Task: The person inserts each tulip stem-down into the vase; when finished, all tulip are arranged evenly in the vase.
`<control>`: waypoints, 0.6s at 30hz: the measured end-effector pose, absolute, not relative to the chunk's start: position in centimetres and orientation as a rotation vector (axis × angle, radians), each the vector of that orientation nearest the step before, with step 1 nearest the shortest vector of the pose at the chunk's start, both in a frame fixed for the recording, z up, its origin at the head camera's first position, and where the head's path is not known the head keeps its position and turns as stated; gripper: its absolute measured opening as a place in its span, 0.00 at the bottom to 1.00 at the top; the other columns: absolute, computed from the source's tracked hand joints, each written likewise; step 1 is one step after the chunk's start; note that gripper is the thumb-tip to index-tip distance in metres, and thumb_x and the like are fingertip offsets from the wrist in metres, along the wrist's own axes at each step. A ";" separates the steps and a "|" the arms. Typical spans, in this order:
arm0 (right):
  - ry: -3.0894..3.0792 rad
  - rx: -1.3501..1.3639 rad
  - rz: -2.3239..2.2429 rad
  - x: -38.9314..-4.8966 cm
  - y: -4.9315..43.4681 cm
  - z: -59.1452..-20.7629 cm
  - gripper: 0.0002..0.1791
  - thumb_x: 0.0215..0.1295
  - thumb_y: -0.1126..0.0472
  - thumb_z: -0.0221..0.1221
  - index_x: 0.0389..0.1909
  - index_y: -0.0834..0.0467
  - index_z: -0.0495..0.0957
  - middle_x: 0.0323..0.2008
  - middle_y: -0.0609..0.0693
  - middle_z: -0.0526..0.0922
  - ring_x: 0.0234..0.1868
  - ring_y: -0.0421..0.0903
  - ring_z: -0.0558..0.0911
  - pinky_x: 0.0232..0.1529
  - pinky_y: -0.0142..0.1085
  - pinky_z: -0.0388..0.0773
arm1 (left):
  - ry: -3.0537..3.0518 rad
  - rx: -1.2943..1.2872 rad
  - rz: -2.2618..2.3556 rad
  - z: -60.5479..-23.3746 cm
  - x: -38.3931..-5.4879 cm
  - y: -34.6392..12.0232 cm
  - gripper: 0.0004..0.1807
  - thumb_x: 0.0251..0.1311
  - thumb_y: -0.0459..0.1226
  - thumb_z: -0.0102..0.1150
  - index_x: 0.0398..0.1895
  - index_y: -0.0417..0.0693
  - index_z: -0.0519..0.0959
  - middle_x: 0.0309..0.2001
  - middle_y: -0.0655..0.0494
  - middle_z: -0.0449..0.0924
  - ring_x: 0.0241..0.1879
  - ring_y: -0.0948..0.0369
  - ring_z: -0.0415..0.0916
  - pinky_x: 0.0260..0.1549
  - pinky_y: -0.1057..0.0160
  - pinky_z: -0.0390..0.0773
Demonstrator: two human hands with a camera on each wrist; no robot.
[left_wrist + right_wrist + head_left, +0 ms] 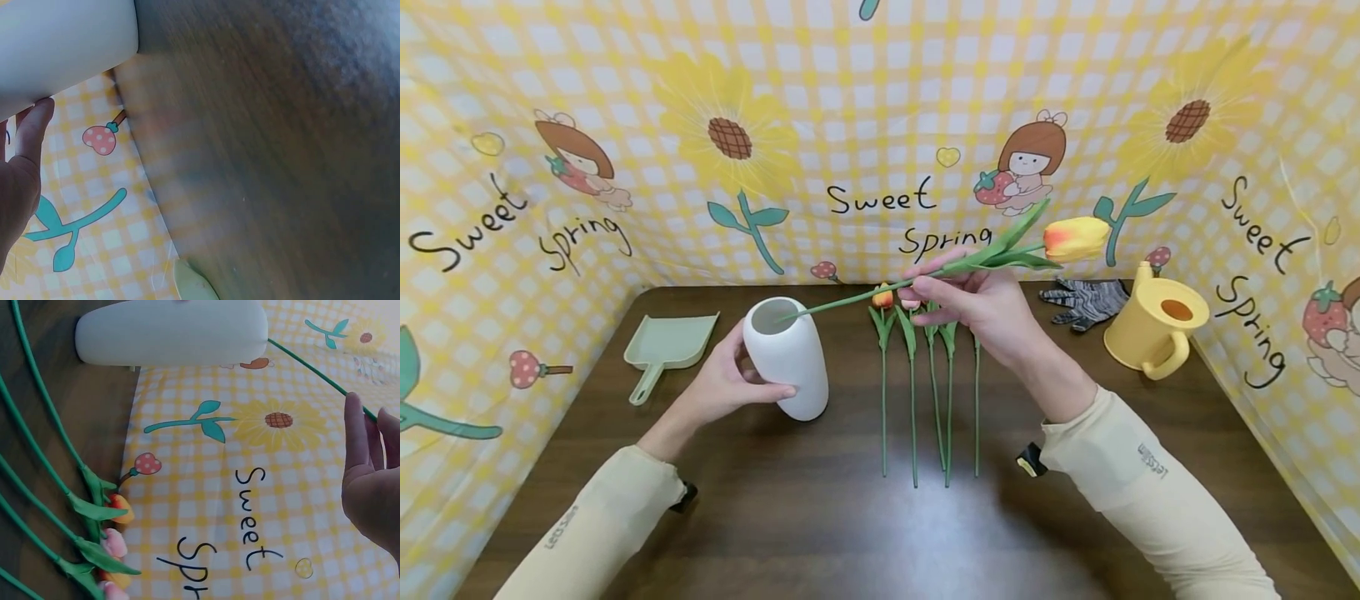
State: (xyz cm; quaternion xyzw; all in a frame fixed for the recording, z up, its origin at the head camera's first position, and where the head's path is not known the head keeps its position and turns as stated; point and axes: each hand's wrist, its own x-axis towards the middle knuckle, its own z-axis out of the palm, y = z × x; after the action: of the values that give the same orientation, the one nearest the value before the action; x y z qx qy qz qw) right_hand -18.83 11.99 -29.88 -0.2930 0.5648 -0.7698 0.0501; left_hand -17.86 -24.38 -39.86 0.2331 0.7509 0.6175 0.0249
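My left hand point(730, 375) grips the white vase point(797, 358) around its side, thumb across the front; in the left wrist view the fingers point(32, 131) press against the vase point(69, 50). The vase stands on the table, tilted a little toward the left. In my right hand point(985, 308) a yellow-orange tulip point(1075, 239) is pinched by its green stem, the bloom pointing right. The stem's lower end dips into the vase's mouth. The right wrist view shows the stem point(312, 367) running from the vase rim to the fingertips point(355, 406).
Several tulips point(913, 400) lie side by side on the brown table point(865, 533), blooms toward the back. A pale green dustpan point(672, 342) lies at the left. A yellow watering can point(1131, 333) and a grey glove point(1084, 302) sit at the right. Checked cloth point(880, 108) walls the table's back and sides.
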 end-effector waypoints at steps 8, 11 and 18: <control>1.832 -0.920 -2.287 -18.5 10.4 -29.0 0.09 0.67 0.71 0.64 0.47 0.68 0.82 0.44 0.65 0.86 0.42 0.58 0.88 0.40 0.53 0.86 | 2.334 0.691 1.907 -41.1 -18.5 -24.9 0.56 0.38 0.20 0.80 0.73 0.53 0.63 0.62 0.46 0.73 0.54 0.50 0.78 0.42 0.51 0.86; 1.840 -0.933 -2.271 -18.6 9.3 -28.7 0.08 0.68 0.71 0.64 0.46 0.66 0.81 0.46 0.64 0.86 0.42 0.56 0.88 0.40 0.53 0.85 | 2.341 0.681 1.916 -40.7 -18.2 -24.7 0.56 0.38 0.19 0.80 0.73 0.52 0.63 0.61 0.45 0.72 0.54 0.51 0.77 0.43 0.51 0.86; 1.825 -1.025 -2.284 -19.3 6.3 -29.0 0.06 0.67 0.76 0.61 0.43 0.72 0.81 0.44 0.61 0.87 0.41 0.53 0.88 0.34 0.52 0.86 | 2.341 0.691 1.910 -39.3 -17.4 -23.9 0.53 0.39 0.19 0.78 0.72 0.48 0.63 0.60 0.44 0.72 0.53 0.53 0.77 0.43 0.53 0.86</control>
State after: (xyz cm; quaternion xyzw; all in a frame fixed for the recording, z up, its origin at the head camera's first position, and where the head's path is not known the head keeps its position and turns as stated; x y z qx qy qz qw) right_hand -19.34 6.27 -29.05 -0.3309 0.5889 -0.7370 0.0218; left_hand -17.38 -23.90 -39.28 0.2229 0.7552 0.6161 0.0212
